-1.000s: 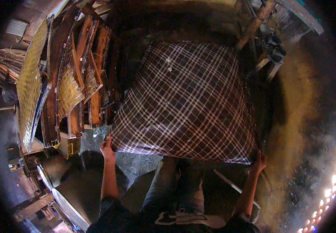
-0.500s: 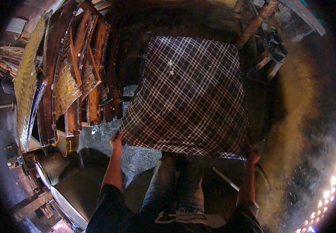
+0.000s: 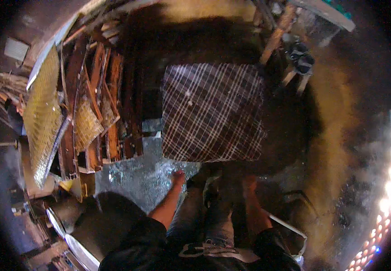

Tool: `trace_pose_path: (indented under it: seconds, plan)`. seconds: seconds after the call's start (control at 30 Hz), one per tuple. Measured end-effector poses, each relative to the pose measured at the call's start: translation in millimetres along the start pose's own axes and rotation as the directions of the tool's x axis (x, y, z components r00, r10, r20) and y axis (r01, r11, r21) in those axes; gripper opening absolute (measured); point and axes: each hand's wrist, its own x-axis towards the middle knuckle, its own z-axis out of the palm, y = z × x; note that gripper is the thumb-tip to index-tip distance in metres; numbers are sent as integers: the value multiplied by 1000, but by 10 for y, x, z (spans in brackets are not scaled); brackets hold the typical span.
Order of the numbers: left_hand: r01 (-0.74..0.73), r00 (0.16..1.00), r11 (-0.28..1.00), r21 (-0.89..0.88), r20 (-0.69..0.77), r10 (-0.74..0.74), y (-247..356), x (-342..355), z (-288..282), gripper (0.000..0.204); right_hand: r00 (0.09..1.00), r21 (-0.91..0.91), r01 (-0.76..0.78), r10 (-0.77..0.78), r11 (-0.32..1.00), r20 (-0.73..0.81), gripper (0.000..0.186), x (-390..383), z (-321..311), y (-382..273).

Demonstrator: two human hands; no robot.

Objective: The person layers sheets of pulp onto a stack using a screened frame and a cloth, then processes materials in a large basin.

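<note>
A dark plaid cloth (image 3: 213, 113) with light checks lies spread flat on the ground in front of me. My left hand (image 3: 177, 175) hangs just below the cloth's near left corner, apart from it and holding nothing. My right hand (image 3: 250, 181) is in shadow below the near edge, also clear of the cloth; its fingers are too dark to read. My legs in jeans (image 3: 209, 212) stand between the two arms.
To the left, stacked wooden frames (image 3: 109, 104) and woven yellow mesh panels (image 3: 42, 117) lean together. Wet, shiny ground (image 3: 136, 176) lies beside my left arm. A wooden post (image 3: 276, 34) and a pair of dark shoes (image 3: 301, 56) are at the far right. Round metal vessels (image 3: 69, 230) sit at lower left.
Both hands held the cloth's near corners stretched out; now the cloth lies farther away and looks smaller, and both hands have let go and dropped back toward my legs.
</note>
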Motion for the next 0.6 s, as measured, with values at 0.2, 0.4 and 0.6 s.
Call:
trace_pose_path:
  seconds: [0.2,0.4,0.6]
  plan:
    - [-487,819,850,202,443,365,696,-835,1105,30,981,-79,-72,56,994,-187,20,-967,892,-1683]
    - [-255,469,905,340,862,-191,1048,-1429,1031,29,704,-116,-256,103,960,-703,28,-2615,-78,-1719]
    - [-405,420,838,366,888,-185,761,-642,24,12,146,-87,-515,-12,853,-989,20,-5374,-1081,-2296]
